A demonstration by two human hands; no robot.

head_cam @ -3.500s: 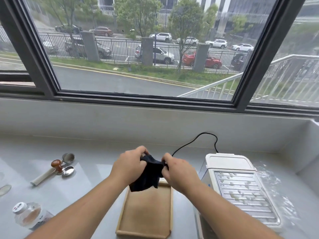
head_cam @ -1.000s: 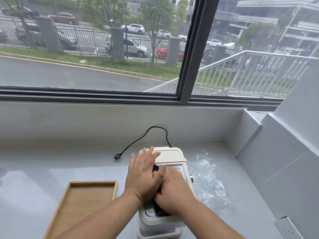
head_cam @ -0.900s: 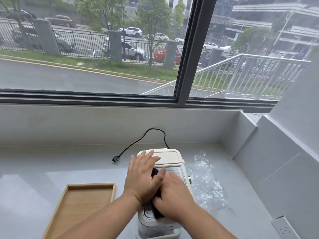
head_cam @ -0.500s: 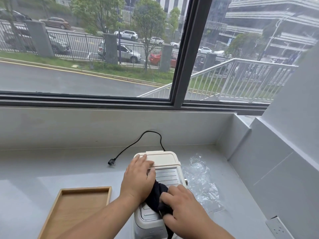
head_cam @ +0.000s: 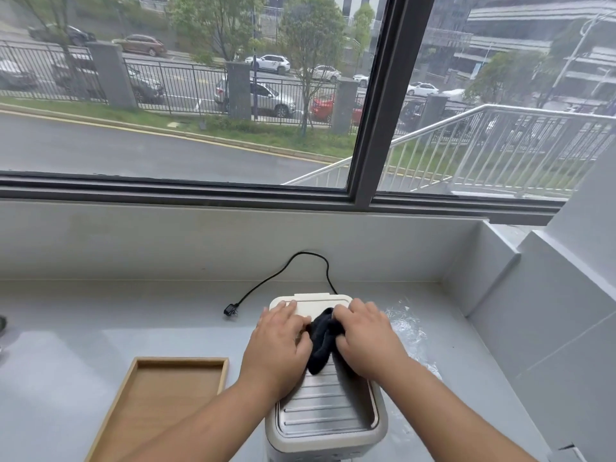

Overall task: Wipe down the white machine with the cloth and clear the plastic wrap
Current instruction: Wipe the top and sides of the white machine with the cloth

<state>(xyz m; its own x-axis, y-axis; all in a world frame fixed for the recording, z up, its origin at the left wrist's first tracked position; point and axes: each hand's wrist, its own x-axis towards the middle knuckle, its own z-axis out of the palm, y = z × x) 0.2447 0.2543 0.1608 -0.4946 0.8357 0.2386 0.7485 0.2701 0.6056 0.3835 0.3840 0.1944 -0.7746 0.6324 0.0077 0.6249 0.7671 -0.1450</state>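
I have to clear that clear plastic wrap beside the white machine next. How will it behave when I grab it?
The crinkled clear plastic wrap lies in loose, glinting folds on the grey counter, so it is probably floppy and very light. It will likely bunch up rather than lift as a sheet. One edge lies close against the white machine, so it may snag or cling there.

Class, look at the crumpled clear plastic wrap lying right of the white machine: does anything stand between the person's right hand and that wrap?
Nothing visible does. The right hand presses the dark cloth on the white machine; the clear plastic wrap lies on the bare grey counter just to its right.
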